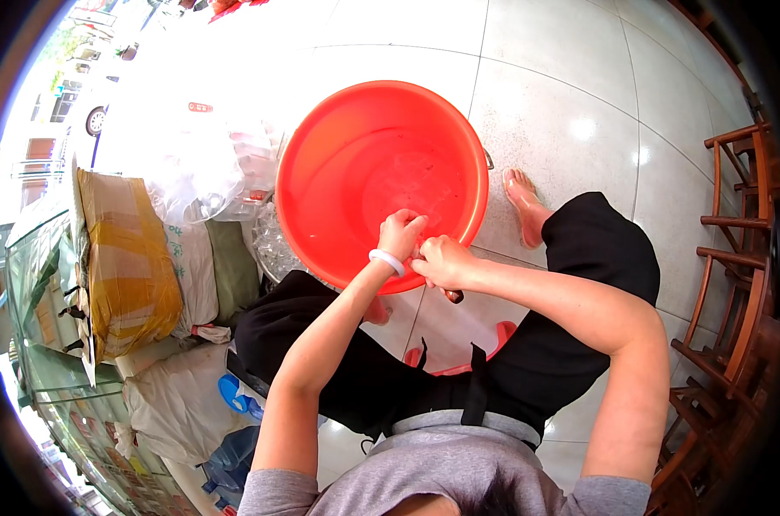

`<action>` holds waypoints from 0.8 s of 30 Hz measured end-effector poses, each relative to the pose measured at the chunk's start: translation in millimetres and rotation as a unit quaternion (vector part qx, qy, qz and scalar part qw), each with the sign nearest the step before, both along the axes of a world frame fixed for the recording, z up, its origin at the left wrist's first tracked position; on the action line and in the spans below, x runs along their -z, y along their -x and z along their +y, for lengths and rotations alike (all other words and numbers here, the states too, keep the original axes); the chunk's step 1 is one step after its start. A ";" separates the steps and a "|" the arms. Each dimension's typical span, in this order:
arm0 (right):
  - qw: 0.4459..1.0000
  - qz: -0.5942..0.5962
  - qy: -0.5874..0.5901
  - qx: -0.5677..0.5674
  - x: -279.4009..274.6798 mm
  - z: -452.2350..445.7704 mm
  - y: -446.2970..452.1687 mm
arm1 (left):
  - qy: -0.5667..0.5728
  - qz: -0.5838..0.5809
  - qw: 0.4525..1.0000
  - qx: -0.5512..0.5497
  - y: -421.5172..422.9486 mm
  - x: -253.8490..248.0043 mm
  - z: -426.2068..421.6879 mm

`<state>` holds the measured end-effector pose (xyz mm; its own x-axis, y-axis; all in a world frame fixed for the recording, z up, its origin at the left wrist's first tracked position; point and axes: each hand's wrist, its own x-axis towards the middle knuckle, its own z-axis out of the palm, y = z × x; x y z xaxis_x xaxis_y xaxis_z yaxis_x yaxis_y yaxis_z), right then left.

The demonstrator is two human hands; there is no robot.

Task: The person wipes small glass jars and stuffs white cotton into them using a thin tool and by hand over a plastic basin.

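A large red tub stands on the floor in front of me, with a little clear liquid and small dark specks at its bottom. Over its near rim my left hand is closed, a white band around the wrist; whatever its fingers pinch is hidden. Close beside it, almost touching, my right hand is wrapped round a tool with a dark brown handle, whose butt sticks out below the fist. The tool's working end is hidden between the hands.
Left of the tub are clear plastic bags, a metal basin of clear items, a taped cardboard box and sacks. Wooden chairs line the right side. My bare foot rests on the tiles right of the tub.
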<state>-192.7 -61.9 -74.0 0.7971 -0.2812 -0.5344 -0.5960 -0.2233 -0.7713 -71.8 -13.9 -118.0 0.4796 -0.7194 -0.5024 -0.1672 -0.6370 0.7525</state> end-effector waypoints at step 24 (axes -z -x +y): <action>1.000 -0.010 -0.009 0.007 4.1 0.3 0.3 | 0.005 0.001 1.000 -0.004 -0.8 7.5 0.6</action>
<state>-193.1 -61.6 -78.0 0.8042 -0.2820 -0.5232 -0.5827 -0.2010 -0.7874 -70.9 -13.3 -125.5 0.4836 -0.7212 -0.4960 -0.1602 -0.6300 0.7599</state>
